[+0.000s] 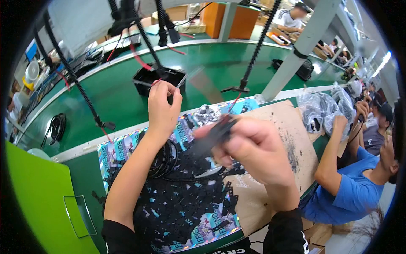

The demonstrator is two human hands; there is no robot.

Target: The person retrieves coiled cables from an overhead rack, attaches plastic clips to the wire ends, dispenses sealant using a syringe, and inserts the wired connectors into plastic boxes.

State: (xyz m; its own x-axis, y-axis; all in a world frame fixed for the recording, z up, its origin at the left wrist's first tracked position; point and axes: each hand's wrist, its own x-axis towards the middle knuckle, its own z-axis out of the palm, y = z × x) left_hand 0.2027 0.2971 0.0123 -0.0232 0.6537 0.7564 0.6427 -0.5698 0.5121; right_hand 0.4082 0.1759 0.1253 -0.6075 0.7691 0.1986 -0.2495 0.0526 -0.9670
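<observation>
My left hand (165, 103) is raised at the near rim of a black bin (141, 84), its fingers pinched beside a thin red wire and a small metallic piece. What exactly it grips is too small to tell. My right hand (258, 146) is closed on a black part (218, 133), blurred by motion, with a thin red wire at its top. Below both hands, many small black pieces (177, 207) lie scattered over a colourful printed sheet (203, 235). A coiled black corrugated tube (163, 163) rests on them under my left forearm.
Black corrugated tubes (72, 72) hang over the green conveyor (220, 63). Cardboard (270, 135) lies at right, near clear plastic bags (323, 110). A co-worker in blue (351, 186) works there. A grey post (304, 46) stands beyond; a green panel (42, 199) is at left.
</observation>
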